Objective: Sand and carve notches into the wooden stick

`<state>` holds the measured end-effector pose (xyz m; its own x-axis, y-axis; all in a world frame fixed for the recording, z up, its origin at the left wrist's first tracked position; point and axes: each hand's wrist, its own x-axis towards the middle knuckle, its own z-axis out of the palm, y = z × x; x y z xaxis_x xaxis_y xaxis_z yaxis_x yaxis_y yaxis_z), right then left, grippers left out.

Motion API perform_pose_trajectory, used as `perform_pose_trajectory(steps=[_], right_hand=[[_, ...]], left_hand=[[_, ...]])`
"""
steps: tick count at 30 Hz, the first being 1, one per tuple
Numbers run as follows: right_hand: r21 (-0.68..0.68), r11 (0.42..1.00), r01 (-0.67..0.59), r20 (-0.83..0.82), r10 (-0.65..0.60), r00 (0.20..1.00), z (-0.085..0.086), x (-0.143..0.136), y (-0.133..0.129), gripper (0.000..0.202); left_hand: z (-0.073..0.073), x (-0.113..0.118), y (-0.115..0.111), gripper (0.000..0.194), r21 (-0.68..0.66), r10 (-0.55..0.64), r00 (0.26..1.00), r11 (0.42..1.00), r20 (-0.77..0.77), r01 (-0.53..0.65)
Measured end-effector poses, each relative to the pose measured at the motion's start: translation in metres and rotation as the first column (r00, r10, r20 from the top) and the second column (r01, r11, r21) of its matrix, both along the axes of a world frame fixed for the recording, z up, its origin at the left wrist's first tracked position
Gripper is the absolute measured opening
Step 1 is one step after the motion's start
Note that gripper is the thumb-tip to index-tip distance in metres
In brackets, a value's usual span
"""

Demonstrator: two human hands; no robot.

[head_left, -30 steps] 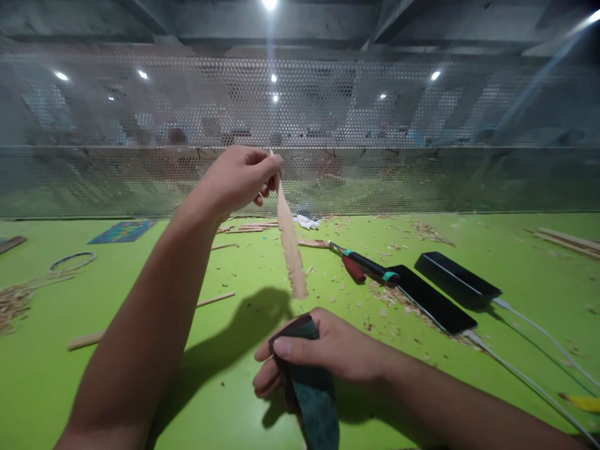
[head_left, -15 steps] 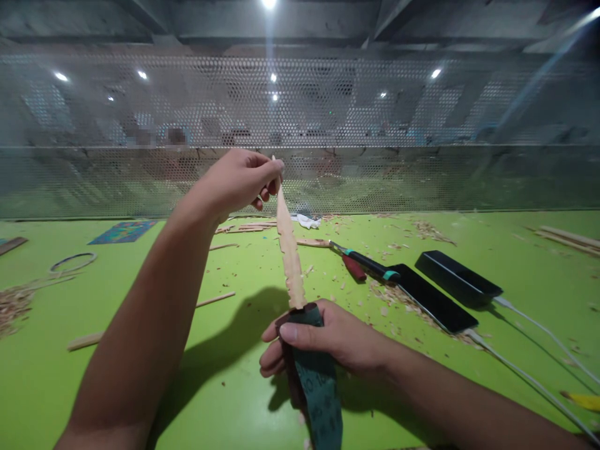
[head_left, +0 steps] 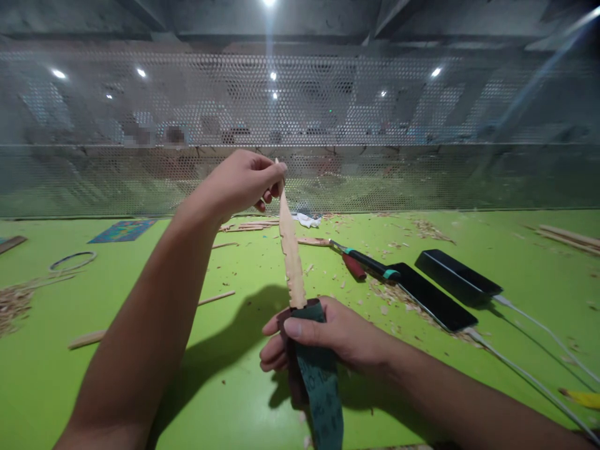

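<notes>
My left hand point(head_left: 253, 180) pinches the thin far tip of a pale carved wooden blade point(head_left: 291, 256) with notched edges, held up at a slant over the table. Around the blade's near end, my right hand point(head_left: 314, 337) is closed on a folded strip of sandpaper point(head_left: 319, 381), green-backed with dark printing and brown on its grit side. The thumb presses on the green back. The wood's lower end is hidden inside the fold. Beyond the blade lies a knife point(head_left: 370, 262) with a black and teal handle, its tip by a piece of wood.
Right of my hands, a phone point(head_left: 435, 297) and a black box-like device point(head_left: 457, 278) have white cables attached. Wood shavings point(head_left: 14, 306) are scattered about the green table point(head_left: 225, 400). A perforated metal screen point(head_left: 356, 181) stands at the back. A ring point(head_left: 72, 261) lies left.
The blade and my left hand have shifted very slightly to the right. My right hand stays closed around the sandpaper at nearly the same place.
</notes>
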<state>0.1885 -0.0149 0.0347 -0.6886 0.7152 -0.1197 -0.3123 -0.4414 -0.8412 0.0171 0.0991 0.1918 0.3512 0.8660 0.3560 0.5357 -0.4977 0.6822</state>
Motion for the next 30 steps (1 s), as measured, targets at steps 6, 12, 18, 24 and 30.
perform_pose_trajectory(steps=[6, 12, 18, 24, 30], right_hand=[[0.002, 0.999, 0.043, -0.002, -0.043, 0.999, 0.0, 0.002, 0.003, 0.045], [0.034, 0.983, 0.182, -0.022, -0.181, 0.983, 0.008, 0.007, 0.01, 0.046], [0.047, 0.973, 0.225, -0.037, -0.224, 0.974, -0.004, 0.0, 0.007, 0.043], [0.029, 0.983, 0.181, -0.01, -0.181, 0.983, -0.005, 0.002, 0.009, 0.043], [0.064, 0.946, 0.318, -0.031, -0.316, 0.948, 0.0, 0.0, 0.012, 0.044]], left_hand=[[-0.005, 0.009, 0.001, 0.042, -0.057, -0.052, 0.997, 0.997, -0.063, 0.049], [-0.012, 0.024, -0.004, 0.041, -0.222, -0.243, 0.955, 0.954, -0.171, 0.203], [-0.01, 0.02, 0.0, 0.046, -0.122, -0.121, 0.993, 0.985, 0.016, 0.122], [-0.017, 0.026, -0.003, 0.038, -0.264, -0.237, 0.965, 0.944, -0.116, 0.2], [-0.02, 0.034, -0.007, 0.033, -0.198, -0.249, 0.966, 0.952, -0.064, 0.232]])
